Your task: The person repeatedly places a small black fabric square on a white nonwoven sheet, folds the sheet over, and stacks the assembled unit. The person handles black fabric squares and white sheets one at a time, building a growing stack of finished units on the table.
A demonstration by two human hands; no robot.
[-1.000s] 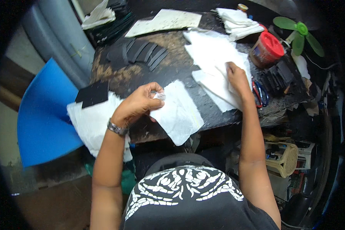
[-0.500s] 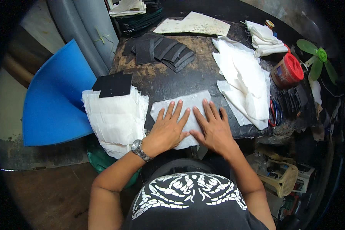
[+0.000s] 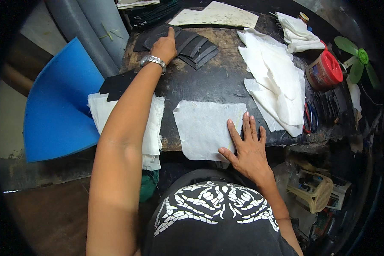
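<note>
Left hand [image 3: 165,46] is laid, fingers closed, on the fanned black pieces [image 3: 187,42] at upper centre, right hand [image 3: 246,143] pressed flat, fingers spread, on the white sheet [image 3: 205,128] at the tabletop's [image 3: 209,81] near edge; picking one black piece appears the step in hand.

Left fingertips [image 3: 170,33] behind black pieces [image 3: 192,45]

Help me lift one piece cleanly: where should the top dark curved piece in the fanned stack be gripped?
Probably at its near-right end, coming from the right: the fanned dark curved pieces step apart there, exposing edges, while the left hand covers their left part.
</note>
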